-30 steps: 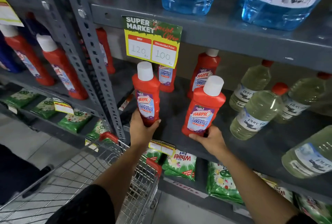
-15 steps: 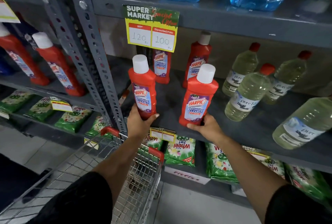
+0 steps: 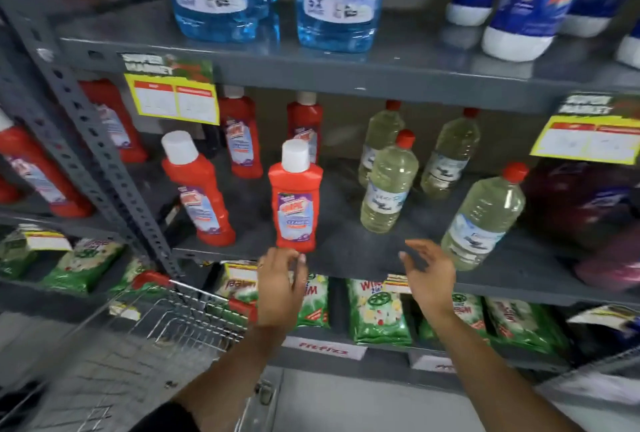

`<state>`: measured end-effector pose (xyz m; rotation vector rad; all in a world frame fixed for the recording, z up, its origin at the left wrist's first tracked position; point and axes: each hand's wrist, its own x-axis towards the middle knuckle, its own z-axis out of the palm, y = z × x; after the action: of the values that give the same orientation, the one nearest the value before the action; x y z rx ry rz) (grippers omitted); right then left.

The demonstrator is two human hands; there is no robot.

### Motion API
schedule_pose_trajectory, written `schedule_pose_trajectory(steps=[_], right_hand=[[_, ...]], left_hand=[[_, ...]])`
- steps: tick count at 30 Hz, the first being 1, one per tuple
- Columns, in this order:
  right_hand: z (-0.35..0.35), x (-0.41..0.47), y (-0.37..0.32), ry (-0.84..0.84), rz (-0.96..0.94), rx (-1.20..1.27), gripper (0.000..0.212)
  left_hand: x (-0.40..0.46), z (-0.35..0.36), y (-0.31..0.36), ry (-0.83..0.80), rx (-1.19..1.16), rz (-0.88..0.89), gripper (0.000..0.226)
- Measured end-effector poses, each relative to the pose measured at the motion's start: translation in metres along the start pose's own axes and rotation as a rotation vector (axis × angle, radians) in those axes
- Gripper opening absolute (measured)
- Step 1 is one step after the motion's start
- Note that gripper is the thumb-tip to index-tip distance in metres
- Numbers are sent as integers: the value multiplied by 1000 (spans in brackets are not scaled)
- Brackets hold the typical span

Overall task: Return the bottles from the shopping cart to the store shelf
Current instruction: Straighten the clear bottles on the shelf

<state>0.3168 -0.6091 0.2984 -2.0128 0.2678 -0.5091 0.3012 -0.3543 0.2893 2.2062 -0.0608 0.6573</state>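
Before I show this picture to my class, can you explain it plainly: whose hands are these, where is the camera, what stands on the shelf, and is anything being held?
The camera sits on a person's head, looking forward and down, so the arms reaching in are that person's own. The left hand and right hand are both open and empty, just in front of the grey middle shelf. Two red cleaner bottles with white caps stand near its front edge: one at the left, one in the middle. The left hand's fingertips are close to the middle one; touch is unclear. More red bottles stand behind, pale clear bottles to the right. A wire shopping cart is below left.
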Motion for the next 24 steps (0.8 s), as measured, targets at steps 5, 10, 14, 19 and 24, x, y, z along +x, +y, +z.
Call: schedule_pose_trajectory(steps=[5, 10, 14, 19, 24], right_hand=[[-71, 14, 17, 403, -57, -39, 39], [-98, 51, 36, 143, 83, 77, 75], [-98, 64, 47, -4, 182, 56, 94], [-102, 67, 60, -26, 159, 18, 85], [-102, 59, 67, -2, 149, 69, 82]], left_hand=[[3, 67, 53, -197, -69, 74, 30], [39, 133, 86, -298, -125, -264, 102], [70, 170, 92, -268, -210, -405, 115], [82, 188, 99, -142, -169, -466, 77], [59, 177, 99, -138, -159, -424, 77]])
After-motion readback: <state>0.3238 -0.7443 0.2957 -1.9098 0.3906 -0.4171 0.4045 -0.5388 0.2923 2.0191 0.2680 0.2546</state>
